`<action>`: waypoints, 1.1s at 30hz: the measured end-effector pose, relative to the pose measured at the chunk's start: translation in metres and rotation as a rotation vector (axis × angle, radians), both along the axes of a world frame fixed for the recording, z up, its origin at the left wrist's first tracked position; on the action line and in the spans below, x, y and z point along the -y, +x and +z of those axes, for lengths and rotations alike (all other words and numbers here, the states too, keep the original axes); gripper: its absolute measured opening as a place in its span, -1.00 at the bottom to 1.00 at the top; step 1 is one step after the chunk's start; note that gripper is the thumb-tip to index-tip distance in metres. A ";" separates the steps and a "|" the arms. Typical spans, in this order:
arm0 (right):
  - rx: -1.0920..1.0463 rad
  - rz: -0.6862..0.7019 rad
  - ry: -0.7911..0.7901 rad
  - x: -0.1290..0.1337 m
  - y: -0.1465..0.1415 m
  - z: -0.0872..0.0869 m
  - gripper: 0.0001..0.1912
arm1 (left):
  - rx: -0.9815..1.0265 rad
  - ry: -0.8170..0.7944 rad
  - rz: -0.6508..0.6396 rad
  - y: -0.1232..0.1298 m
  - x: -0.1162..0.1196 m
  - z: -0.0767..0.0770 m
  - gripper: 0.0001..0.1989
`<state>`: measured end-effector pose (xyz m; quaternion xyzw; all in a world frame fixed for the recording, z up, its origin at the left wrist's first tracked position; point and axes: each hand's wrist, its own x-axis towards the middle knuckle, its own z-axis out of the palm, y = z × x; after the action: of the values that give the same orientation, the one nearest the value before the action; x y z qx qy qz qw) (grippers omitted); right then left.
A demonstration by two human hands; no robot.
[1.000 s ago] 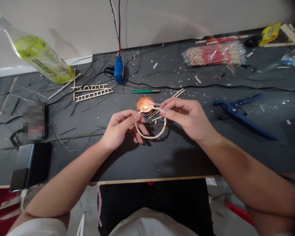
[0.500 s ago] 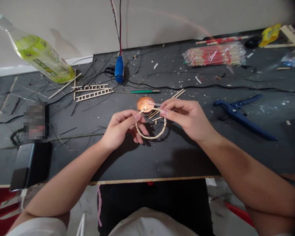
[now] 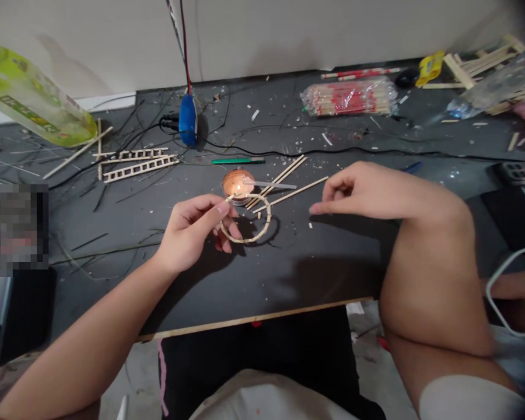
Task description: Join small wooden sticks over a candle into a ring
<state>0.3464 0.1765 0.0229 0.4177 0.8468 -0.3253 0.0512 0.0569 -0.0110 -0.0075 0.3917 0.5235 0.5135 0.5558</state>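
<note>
A ring of short pale wooden segments (image 3: pixel 268 220) hangs from my left hand (image 3: pixel 196 228), pinched between thumb and fingers at its left side. The ring has a small gap at its upper left. Just behind it sits a round copper-coloured tin (image 3: pixel 238 178) with a small flame inside, and a light strip (image 3: pixel 273 185) rests across the tin's rim. My right hand (image 3: pixel 354 189) is off the ring, to its right over the table. Its thumb and fingertips are apart with nothing between them. Thin sticks (image 3: pixel 291 194) lie between the tin and my right hand.
Two ladder-like wooden pieces (image 3: pixel 142 167), a green knife (image 3: pixel 237 161) and a blue device (image 3: pixel 187 121) lie behind. A green bottle (image 3: pixel 39 99) stands at left, bagged sticks (image 3: pixel 350 97) at the back. Another person's arm (image 3: pixel 510 287) shows at right.
My right hand has let go of the ring and moved right. My left hand still holds the ring. The view has shifted to the right.
</note>
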 end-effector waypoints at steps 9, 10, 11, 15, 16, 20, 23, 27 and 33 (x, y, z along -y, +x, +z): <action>-0.451 0.069 0.557 0.014 -0.050 -0.036 -0.73 | -0.169 0.153 0.010 0.001 0.003 -0.006 -0.73; -0.461 0.109 0.571 0.014 -0.055 -0.041 -0.72 | -0.193 0.164 0.004 0.001 0.003 -0.007 -0.74; -0.468 0.135 0.573 0.014 -0.058 -0.046 -0.73 | -0.212 0.174 -0.004 0.000 0.004 -0.009 -0.74; -0.475 0.147 0.539 0.013 -0.064 -0.059 -0.85 | -0.239 0.206 -0.015 -0.002 0.006 -0.012 -0.76; -0.469 0.141 0.529 0.012 -0.064 -0.061 -0.87 | -0.251 0.216 -0.015 -0.002 0.006 -0.012 -0.77; -0.491 0.115 0.517 0.012 -0.064 -0.059 -0.88 | -0.436 0.354 -0.005 -0.002 0.008 -0.010 -0.83; -0.544 0.118 0.508 0.016 -0.063 -0.051 -0.87 | -0.655 0.555 0.007 -0.004 0.009 -0.005 -0.91; -0.611 0.156 0.506 0.023 -0.064 -0.042 -0.81 | -0.788 0.731 0.052 -0.012 0.010 0.001 -0.91; -0.618 0.128 0.559 0.027 -0.067 -0.046 -0.76 | -0.851 0.752 0.060 -0.021 0.007 0.002 -0.88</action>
<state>0.2794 0.1492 -0.0229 0.2450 0.9022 -0.1892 -0.3005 0.0355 -0.0182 -0.0051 0.7200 0.4933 0.4770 0.1035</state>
